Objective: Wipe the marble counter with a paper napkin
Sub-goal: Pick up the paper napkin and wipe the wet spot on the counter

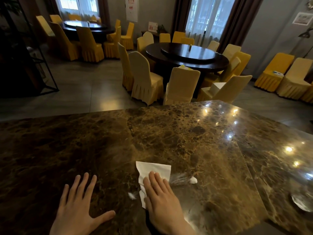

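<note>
The brown veined marble counter (169, 138) fills the lower half of the view. A white paper napkin (152, 168) lies flat on it near the front edge. My right hand (160, 197) rests palm down on the napkin's near half, fingers together, pressing it to the stone. My left hand (77, 202) lies flat on the bare marble to the left, fingers spread, holding nothing. A small white blob (193, 180) with a wet smear sits just right of the napkin. Another small white smudge (131, 195) lies between my hands.
A metal dish (303, 202) sits at the counter's right edge. Beyond the far edge stand yellow-covered chairs (145, 78) around a dark round table (186, 55). A black metal rack (42, 65) stands at the left.
</note>
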Tool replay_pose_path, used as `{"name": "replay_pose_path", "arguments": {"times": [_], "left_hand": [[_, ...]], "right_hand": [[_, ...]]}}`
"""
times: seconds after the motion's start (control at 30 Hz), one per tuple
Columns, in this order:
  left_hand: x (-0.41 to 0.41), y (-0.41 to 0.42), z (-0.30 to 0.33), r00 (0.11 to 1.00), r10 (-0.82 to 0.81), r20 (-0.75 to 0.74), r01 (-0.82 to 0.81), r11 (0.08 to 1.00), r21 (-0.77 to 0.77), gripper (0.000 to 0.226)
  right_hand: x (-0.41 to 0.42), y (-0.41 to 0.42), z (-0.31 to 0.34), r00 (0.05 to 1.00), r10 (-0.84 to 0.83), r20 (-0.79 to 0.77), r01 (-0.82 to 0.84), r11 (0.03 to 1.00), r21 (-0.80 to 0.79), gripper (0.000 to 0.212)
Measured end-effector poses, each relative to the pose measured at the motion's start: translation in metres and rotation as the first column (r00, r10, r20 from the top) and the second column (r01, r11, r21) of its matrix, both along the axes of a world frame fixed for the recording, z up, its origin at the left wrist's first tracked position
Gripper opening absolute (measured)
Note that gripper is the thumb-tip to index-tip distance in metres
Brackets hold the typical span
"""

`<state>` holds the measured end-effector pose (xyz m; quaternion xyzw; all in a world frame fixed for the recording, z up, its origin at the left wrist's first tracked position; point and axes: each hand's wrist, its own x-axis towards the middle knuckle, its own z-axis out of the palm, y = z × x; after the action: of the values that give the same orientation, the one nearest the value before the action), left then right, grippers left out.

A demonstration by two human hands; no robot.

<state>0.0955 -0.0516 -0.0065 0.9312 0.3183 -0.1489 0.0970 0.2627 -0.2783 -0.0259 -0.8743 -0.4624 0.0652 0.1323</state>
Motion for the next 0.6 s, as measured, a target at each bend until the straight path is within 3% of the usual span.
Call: {"name": "replay_pose_path", "arguments": {"times": [0.07,0.17,0.23,0.3,0.47,0.6], "left_hand": [[0.000,0.000,0.000,1.000,0.002,0.001,-0.002,1.000,-0.008,0.147],[0.000,0.001,0.000,1.000,0.001,0.009,-0.001,1.000,-0.012,0.148],[0.001,0.001,-0.001,1.000,0.007,0.017,-0.006,1.000,-0.021,0.148],[0.000,0.000,-0.002,1.000,0.005,0.020,-0.005,1.000,-0.011,0.147],[0.001,0.001,-0.003,1.000,0.013,0.014,-0.012,1.000,-0.009,0.148],[0.002,0.003,-0.003,1.000,0.016,0.009,-0.016,0.999,-0.029,0.150]], "right_hand": [[0.014,-0.008,0.002,0.990,-0.135,0.029,0.136,0.990,-0.036,0.066],[0.035,-0.022,0.008,0.907,-0.419,0.036,0.420,0.901,-0.109,0.070],[0.033,-0.015,0.011,0.883,-0.468,0.031,0.468,0.875,-0.125,0.067],[0.020,0.003,0.011,0.918,-0.396,-0.022,0.391,0.914,-0.106,0.064],[-0.023,0.047,0.010,0.996,-0.037,-0.079,0.034,0.999,-0.039,0.058],[-0.014,0.029,0.009,0.996,-0.055,-0.071,0.054,0.998,-0.012,0.057]]}}
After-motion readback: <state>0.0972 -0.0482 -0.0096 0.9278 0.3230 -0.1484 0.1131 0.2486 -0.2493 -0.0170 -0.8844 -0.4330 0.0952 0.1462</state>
